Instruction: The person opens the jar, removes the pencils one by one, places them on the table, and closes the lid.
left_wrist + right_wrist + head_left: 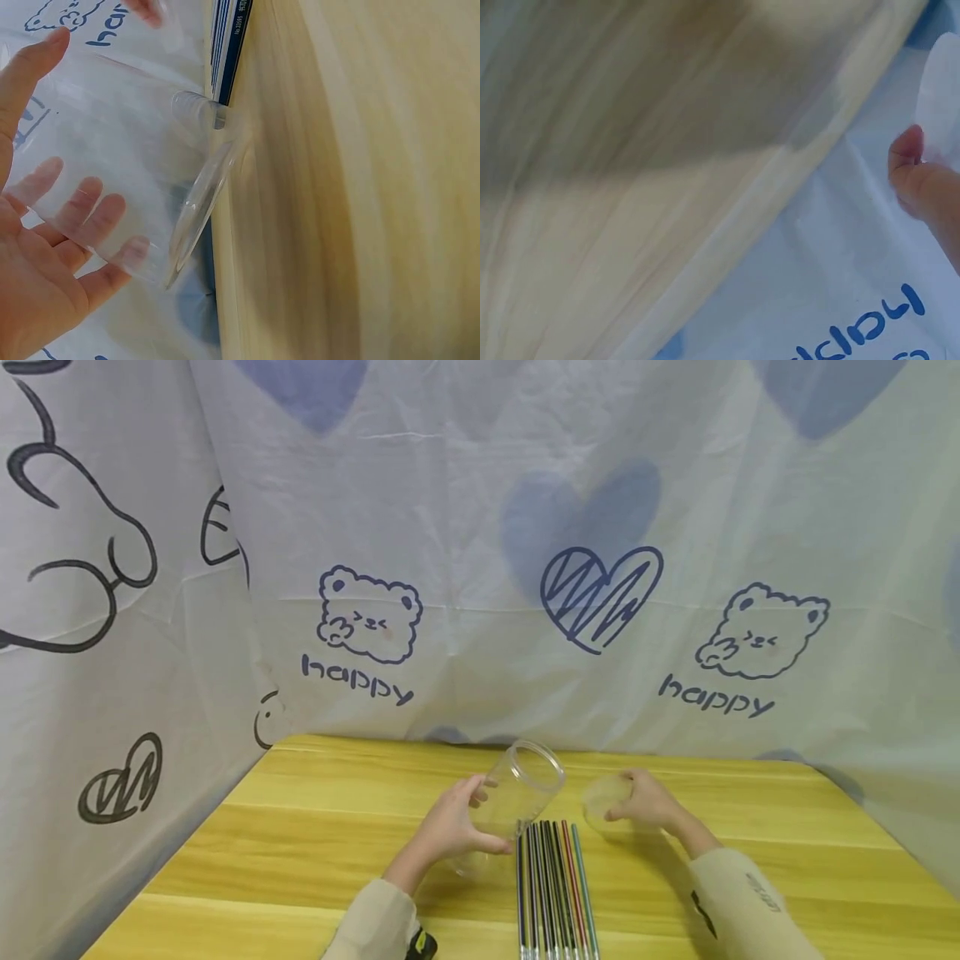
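Note:
A clear plastic jar leans to the right above the table, its mouth tipped up and away. My left hand grips it around the side, thumb and fingers spread on opposite walls. In the left wrist view the fingers of the left hand show through the jar's clear wall. My right hand pinches a round translucent lid by its edge, to the right of the jar. In the right wrist view the lid appears at the right edge with the thumb beside it.
Several pencils lie side by side on the yellow wood-grain table, between the two forearms, far ends close to the jar. A white cloth printed with bears and hearts hangs behind the table. Another printed cloth hangs at the left.

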Demonstrator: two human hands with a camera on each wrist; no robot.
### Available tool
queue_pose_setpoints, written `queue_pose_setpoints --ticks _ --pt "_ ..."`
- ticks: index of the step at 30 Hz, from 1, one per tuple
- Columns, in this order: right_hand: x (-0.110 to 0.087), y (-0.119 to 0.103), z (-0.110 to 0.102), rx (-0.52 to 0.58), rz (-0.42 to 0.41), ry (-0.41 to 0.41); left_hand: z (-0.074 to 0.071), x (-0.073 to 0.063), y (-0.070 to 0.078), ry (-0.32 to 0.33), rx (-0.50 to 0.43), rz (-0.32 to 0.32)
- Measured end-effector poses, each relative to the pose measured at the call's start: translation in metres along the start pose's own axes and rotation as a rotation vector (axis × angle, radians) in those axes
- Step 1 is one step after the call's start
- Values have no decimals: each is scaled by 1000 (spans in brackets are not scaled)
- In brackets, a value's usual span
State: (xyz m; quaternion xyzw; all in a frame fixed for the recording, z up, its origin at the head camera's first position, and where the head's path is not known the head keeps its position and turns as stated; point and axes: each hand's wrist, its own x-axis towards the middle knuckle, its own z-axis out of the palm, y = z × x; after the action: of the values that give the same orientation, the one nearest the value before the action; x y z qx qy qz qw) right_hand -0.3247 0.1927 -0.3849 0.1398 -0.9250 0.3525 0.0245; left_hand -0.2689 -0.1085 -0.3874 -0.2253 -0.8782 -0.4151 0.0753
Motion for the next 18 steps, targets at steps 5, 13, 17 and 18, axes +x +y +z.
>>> queue_pose_setpoints --ticks 5,13,17,18 --pt "3 -5 -1 160 -58 40 0 -1 -1 7 0 -2" --pt "2 -29 -6 272 -161 11 0 0 0 6 54 3" --pt "0 -44 -8 368 -204 -53 1 1 1 4 88 2" --pt "-1 -47 -9 388 -216 -65 1 1 1 5 95 2"
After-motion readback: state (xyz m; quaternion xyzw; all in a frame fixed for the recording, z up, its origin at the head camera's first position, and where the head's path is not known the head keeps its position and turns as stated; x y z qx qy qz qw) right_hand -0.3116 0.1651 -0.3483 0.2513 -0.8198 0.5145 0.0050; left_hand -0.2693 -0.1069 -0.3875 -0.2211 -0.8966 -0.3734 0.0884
